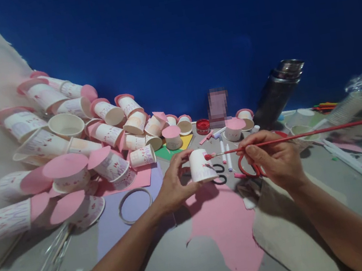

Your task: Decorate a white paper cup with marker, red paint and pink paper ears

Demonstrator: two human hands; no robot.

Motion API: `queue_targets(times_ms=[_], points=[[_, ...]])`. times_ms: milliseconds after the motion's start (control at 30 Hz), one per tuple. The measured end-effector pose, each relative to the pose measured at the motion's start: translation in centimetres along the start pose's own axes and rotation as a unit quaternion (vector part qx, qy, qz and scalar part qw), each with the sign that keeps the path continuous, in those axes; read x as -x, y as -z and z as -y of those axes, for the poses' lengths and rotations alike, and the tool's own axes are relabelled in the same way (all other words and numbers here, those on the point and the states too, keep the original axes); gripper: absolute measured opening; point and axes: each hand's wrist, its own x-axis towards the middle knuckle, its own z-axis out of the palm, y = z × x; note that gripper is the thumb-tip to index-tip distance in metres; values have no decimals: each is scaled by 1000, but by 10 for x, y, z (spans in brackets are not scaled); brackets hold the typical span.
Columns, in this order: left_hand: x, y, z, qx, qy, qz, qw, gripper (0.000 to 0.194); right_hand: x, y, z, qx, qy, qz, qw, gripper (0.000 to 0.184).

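My left hand grips a white paper cup, held upside down above the floor at the middle of the view. My right hand pinches a long red paintbrush whose red-tipped bristles touch the cup's side. Small red marks show on the cup where the brush meets it. A small open pot of red paint stands just behind the cup.
A big heap of painted paper cups with pink paper lids fills the left. Pink paper and lilac paper lie below the hands, with red scissors, markers, a tape ring, and a dark metal flask. Blue wall behind.
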Motion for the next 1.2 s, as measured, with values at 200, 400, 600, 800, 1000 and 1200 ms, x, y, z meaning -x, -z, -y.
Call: queue_targets(times_ms=[200,400,600,800,1000,1200], points=[[0,-1,-3,-21,7,-15,1000,72,-1,-6,0,-46,-40,-10,998,25],[1,-4,-12,-51,48,-58,996,75,-5,-10,-1,-90,-87,-23,992,29],[1,-2,-14,-100,42,-72,991,76,-7,-11,-5,-131,-127,-72,981,37],[1,0,-8,-67,74,-73,992,80,-8,-13,-4,-147,-134,-76,977,40],[0,0,-7,-93,59,-86,990,76,-9,-11,-4,-121,-129,-81,981,39],[1,-1,-7,-124,20,-80,989,75,-3,-12,1,-17,-87,-50,995,33]])
